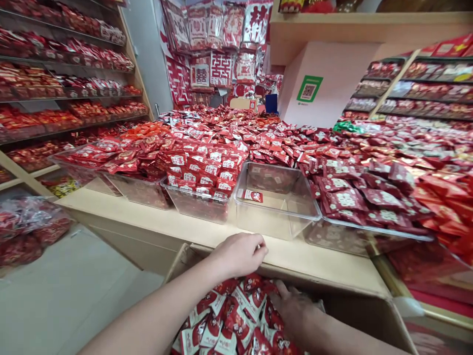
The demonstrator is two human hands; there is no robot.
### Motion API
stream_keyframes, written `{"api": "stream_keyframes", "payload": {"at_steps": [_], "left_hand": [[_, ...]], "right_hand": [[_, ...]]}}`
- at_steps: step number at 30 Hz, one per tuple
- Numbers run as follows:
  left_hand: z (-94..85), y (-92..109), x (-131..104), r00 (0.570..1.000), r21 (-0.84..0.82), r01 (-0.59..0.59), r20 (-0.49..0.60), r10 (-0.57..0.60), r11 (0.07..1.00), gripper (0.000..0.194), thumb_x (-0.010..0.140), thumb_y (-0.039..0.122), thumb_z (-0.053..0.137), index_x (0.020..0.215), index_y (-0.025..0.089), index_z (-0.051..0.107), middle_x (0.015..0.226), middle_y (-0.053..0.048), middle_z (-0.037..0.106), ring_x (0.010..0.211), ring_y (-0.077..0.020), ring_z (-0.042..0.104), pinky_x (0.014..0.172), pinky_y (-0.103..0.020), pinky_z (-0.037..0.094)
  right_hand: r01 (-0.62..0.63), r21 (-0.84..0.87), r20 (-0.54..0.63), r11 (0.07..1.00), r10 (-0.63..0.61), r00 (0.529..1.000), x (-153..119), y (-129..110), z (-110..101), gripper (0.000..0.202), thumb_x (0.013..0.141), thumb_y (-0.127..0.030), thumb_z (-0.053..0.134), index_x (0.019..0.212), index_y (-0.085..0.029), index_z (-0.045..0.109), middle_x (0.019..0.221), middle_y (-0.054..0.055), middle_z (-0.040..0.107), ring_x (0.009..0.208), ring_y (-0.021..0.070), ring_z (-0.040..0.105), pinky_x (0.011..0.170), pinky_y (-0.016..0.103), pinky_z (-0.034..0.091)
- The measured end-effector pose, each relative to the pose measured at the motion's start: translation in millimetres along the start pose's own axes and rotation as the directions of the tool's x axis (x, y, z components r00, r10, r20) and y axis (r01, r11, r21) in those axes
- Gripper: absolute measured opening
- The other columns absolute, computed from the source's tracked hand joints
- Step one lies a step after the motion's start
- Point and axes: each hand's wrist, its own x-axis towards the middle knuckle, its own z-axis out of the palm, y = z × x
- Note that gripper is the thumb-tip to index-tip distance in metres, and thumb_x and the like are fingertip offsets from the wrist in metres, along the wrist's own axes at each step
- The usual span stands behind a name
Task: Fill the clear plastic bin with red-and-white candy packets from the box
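Observation:
My left hand (pixel 242 254) is held over the back edge of a cardboard box (pixel 354 310), its fingers curled in and nothing seen in them. Inside the box lies a heap of small red and white snack packets (pixel 221 320). My right hand (pixel 299 313) is down among these packets, touching them on the heap's right side. Its visible fingers are stretched and somewhat apart; their tips are partly hidden and blurred. Just behind the box, on the counter, stands a clear plastic bin (pixel 277 222) with a single red and white packet (pixel 252 195) in it.
Left of that bin, another clear bin (pixel 199 204) is full of red packets; to its right, one holds dark red packets (pixel 343 197). A pale wooden counter (pixel 148 217) carries them. Stocked shelves (pixel 66 93) line the left wall. A white pillar with a QR code (pixel 309 90) rises behind.

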Motion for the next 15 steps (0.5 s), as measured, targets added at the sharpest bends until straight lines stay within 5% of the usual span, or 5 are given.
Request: {"api": "stream_keyframes", "payload": {"at_steps": [3, 9, 12, 15], "left_hand": [[-2.2, 2.6, -0.3, 1.0, -0.001, -0.013, -0.003, 0.013, 1.0, 0.032, 0.079, 0.039, 0.031, 0.084, 0.022, 0.057, 0.079, -0.003, 0.061, 0.069, -0.0167, 0.053, 0.057, -0.024, 0.034], [-3.1, 2.5, 1.9, 1.0, -0.039, -0.021, 0.003, 0.021, 0.999, 0.03, 0.079, 0.038, 0.033, 0.083, 0.022, 0.058, 0.077, -0.002, 0.061, 0.068, -0.0157, 0.053, 0.057, -0.024, 0.036], [-4.1, 3.7, 2.4, 1.0, -0.134, -0.024, 0.0, 0.024, 0.991, 0.028, 0.078, 0.037, 0.037, 0.085, 0.02, 0.058, 0.079, -0.002, 0.061, 0.071, -0.0151, 0.054, 0.061, -0.024, 0.038], [-9.6, 9.4, 0.6, 0.998, -0.34, -0.055, 0.023, 0.066, 0.939, 0.027, 0.077, 0.036, 0.042, 0.09, 0.018, 0.057, 0.086, -0.003, 0.06, 0.075, -0.0132, 0.054, 0.066, -0.023, 0.04]], "right_hand": [[0.004, -0.073, 0.04, 0.997, -0.001, 0.999, 10.4, 0.3, 21.0, 0.053, 0.055, -0.004, 0.055, 0.107, -0.017, 0.052, 0.119, 0.018, 0.042, 0.092, 0.0284, 0.053, 0.067, 0.035, 0.047], [0.213, -0.216, 0.103, 0.953, -0.194, 0.975, 10.3, -6.0, 28.0, 0.025, 0.059, -0.01, 0.054, 0.083, -0.01, 0.062, 0.085, 0.015, 0.059, 0.073, 0.0267, 0.057, 0.056, 0.035, 0.048], [0.2, -0.086, 0.019, 0.976, -0.2, 0.98, 6.9, 1.9, 10.2, 0.016, 0.062, -0.016, 0.053, 0.074, -0.011, 0.063, 0.081, 0.012, 0.06, 0.072, 0.0231, 0.056, 0.059, 0.03, 0.045], [0.213, 0.23, -0.142, 0.95, -0.183, 0.973, -3.6, 13.6, -14.7, 0.013, 0.068, -0.024, 0.05, 0.071, -0.014, 0.059, 0.073, 0.005, 0.059, 0.063, 0.0145, 0.052, 0.055, 0.023, 0.039]]}}
